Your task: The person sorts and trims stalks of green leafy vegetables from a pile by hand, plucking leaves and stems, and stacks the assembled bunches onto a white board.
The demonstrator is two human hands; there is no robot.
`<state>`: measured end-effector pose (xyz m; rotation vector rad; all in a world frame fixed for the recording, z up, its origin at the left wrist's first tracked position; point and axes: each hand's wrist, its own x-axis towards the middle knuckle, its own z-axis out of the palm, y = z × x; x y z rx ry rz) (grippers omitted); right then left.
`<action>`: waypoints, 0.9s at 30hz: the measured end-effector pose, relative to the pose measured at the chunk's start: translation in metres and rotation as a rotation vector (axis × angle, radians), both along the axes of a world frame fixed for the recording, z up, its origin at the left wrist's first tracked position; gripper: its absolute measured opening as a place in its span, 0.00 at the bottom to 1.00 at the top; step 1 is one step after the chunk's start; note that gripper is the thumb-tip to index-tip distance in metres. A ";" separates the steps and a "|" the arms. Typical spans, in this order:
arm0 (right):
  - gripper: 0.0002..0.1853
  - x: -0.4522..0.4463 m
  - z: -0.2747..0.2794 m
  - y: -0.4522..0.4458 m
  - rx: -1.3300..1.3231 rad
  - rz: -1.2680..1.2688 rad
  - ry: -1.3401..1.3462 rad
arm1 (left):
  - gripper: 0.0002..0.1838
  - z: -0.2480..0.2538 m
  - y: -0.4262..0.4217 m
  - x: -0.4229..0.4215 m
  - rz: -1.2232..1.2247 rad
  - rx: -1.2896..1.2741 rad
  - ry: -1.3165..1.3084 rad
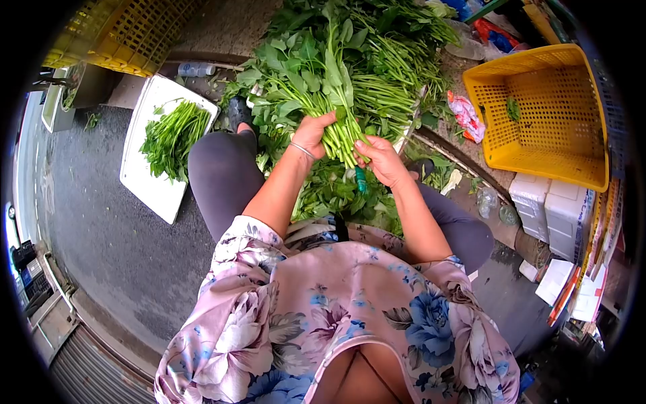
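My left hand (311, 135) is closed round a bunch of long-stemmed leafy greens (342, 135), its thumb lying across the stems. The leaves point away from me, and the cut stem ends face my lap. My right hand (380, 159) pinches the lower stems at the bunch's right side. A small teal object (361, 179) shows just under the right fingers; I cannot make out its kind or whether that hand holds it. Beyond both hands lies a big heap of the same greens (393, 94). More loose leaves (336, 190) lie between my knees.
On my left, a white board (151, 192) on the wet pavement carries a pile of greens (176, 138). A yellow plastic crate (545, 151) stands at the right, above white foam boxes (555, 209). Another yellow crate (124, 34) is at the upper left, near a plastic bottle (196, 69).
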<state>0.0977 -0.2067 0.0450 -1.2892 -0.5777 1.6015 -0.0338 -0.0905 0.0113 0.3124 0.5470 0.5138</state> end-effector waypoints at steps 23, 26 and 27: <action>0.17 0.016 0.030 0.095 -0.086 -0.072 -0.263 | 0.17 0.018 -0.006 -0.002 0.093 0.222 0.301; 0.13 0.009 0.020 0.086 -0.052 -0.308 -0.222 | 0.17 0.022 -0.006 -0.001 0.163 0.208 0.228; 0.11 0.007 0.021 0.083 -0.023 -0.328 -0.239 | 0.17 0.020 -0.006 -0.001 0.168 0.209 0.286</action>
